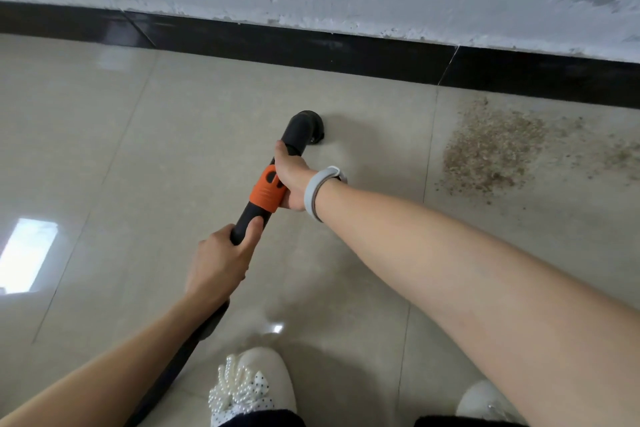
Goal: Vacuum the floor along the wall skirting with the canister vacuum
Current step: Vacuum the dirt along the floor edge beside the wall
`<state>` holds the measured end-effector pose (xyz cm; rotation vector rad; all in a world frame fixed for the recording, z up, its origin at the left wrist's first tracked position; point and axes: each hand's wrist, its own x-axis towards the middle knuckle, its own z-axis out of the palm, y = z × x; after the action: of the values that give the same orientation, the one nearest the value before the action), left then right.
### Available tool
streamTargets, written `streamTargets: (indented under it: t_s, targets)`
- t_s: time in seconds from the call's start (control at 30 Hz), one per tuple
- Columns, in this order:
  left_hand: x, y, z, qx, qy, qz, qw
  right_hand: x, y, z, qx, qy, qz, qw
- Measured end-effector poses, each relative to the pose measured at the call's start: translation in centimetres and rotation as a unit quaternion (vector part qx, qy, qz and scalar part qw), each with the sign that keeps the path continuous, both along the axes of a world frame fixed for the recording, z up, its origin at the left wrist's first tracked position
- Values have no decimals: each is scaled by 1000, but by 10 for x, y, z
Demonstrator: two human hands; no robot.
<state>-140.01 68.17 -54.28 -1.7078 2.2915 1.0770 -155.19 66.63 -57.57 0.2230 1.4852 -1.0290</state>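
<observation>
**Nozzle down, debris off to the right**

Both hands are wrapped round the wand (273, 180). Right hand (292, 180) grips it high, over the orange collar (268, 192), thumb lying up the black tube; left hand (221, 262) curls round the tube lower in the frame, nearer my body, thumb pressed on top. I read the split as steering: the forward hand aims the tip, the rear one carries the weight of the hose (180, 357) that trails down toward the lower left.

At centre frame the wand's long axis runs from lower left up to upper right. Its elbowed nozzle (306, 128) turns down to the tiled floor (173, 135), short of the black skirting (311, 48) that crosses the upper part of the frame. Whether the mouth touches the tile I cannot tell; a shadow sits tight against it.

A patch of sawdust-like debris (491, 149) lies right of centre, against the skirting and well apart from the nozzle. I judge that patch not yet vacuumed, so the tip would need to swing right and closer to the wall. White shoes (256, 388) show at the bottom edge.
</observation>
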Motion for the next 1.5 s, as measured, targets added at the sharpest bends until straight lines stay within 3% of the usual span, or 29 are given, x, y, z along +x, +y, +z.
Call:
streamTargets:
  t_s: [0.13,0.27,0.47,0.77,0.93,1.17,1.33,1.5]
  targets:
    - [-7,2,-2,14,7,-34,999,-6,14,3,8,0,-35,999]
    - [-19,13,-5,43,-11,-133,990,-15,60,0,42,16,-119,992]
    - [-33,14,-3,68,-42,-272,959,-11,113,-3,72,17,-245,967]
    - [-24,50,-7,25,-118,-445,887,28,179,-19,129,9,-357,925]
    - [-45,70,-5,9,-121,-465,877,7,202,-5,93,5,-415,905]
    - [-90,110,7,-47,-108,-555,823,-22,251,23,58,9,-538,841]
    - [-75,103,9,-54,-108,-575,809,-2,249,18,18,-8,-538,843]
    - [-55,78,3,5,-102,-571,815,15,221,18,0,2,-510,860]
